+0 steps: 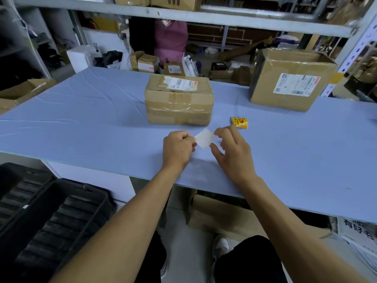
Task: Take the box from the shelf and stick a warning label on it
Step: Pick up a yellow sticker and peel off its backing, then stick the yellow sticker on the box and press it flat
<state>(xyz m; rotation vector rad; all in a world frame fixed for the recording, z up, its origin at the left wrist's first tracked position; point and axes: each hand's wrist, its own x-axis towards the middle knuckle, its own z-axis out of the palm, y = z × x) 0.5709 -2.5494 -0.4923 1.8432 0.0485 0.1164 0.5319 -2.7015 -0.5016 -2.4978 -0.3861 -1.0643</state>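
A taped cardboard box (pixel 179 100) with a white shipping slip on top stands on the blue table (pixel 85 127), just beyond both hands. My left hand (pixel 177 149) pinches the left edge of a small white paper square (pixel 204 138), seen from its blank side. My right hand (pixel 232 150) pinches the same square at its right edge with thumb and forefinger, the other fingers spread. A small stack of yellow and red warning labels (pixel 239 123) lies on the table right of the box, just beyond my right hand.
A larger cardboard box (pixel 289 80) with a printed label stands at the back right. Shelf beams (pixel 183 16) run overhead. More parcels lie behind the table. A black ribbed case (pixel 51 217) sits low on the left.
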